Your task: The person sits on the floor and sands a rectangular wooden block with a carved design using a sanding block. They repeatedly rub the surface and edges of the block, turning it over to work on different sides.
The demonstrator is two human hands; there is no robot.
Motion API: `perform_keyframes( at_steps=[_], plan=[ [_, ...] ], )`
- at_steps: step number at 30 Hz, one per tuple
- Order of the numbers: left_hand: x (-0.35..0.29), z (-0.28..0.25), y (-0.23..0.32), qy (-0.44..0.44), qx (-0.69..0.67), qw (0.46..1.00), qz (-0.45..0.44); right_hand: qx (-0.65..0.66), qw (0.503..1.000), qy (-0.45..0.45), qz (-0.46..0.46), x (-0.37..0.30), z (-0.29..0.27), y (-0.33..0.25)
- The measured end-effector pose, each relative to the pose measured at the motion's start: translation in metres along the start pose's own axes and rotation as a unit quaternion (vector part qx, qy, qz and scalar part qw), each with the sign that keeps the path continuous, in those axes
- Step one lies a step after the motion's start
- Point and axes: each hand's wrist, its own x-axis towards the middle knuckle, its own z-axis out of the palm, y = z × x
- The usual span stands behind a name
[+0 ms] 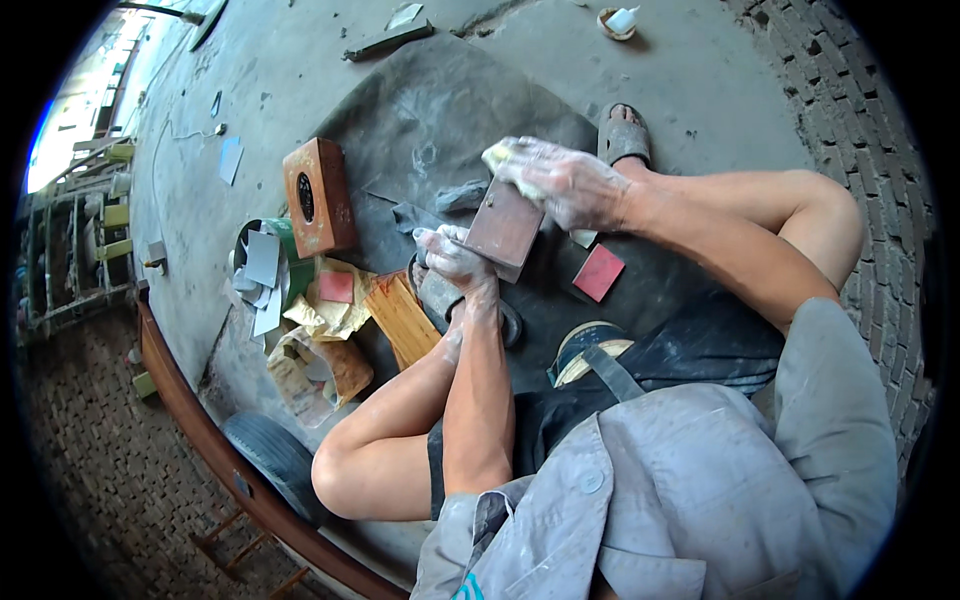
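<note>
A small brown wooden box [503, 228] with a dark knob-like spot near its far end is tilted between my hands. My left hand [455, 260], whitened with dust, grips its near left side. My right hand [568, 185], also whitish, is closed over a pale yellowish pad [497, 153] at the box's far end. Whether the pad touches the box is hidden by the fingers. Grey crumpled cloth [462, 196] lies just beyond the box. To the right, a red square pad [598, 273] rests on the dark mat [400, 120].
Left of the mat stand a reddish-brown box with an oval opening [320, 197] and a green bucket [298, 262] of grey sheets. Nearer lie a wooden board [402, 318], another red pad [336, 287] and crumpled paper [345, 368]. A tyre [265, 455] sits by my left knee.
</note>
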Motion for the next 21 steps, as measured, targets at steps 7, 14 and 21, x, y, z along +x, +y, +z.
perform_keyframes(
  at_steps=[7, 14, 21],
  plan=[
    [0.005, -0.010, -0.001, -0.016, -0.036, 0.998, -0.040, -0.047, 0.998, 0.035, 0.025, -0.013, 0.004, -0.024],
    [-0.003, -0.009, 0.003, 0.008, 0.071, 0.997, 0.012, -0.031, 0.999, 0.005, -0.011, -0.022, -0.001, -0.065],
    [-0.016, 0.007, 0.015, -0.046, -0.022, 0.998, -0.021, 0.019, 0.999, 0.029, 0.029, -0.028, 0.007, -0.094]
  ],
)
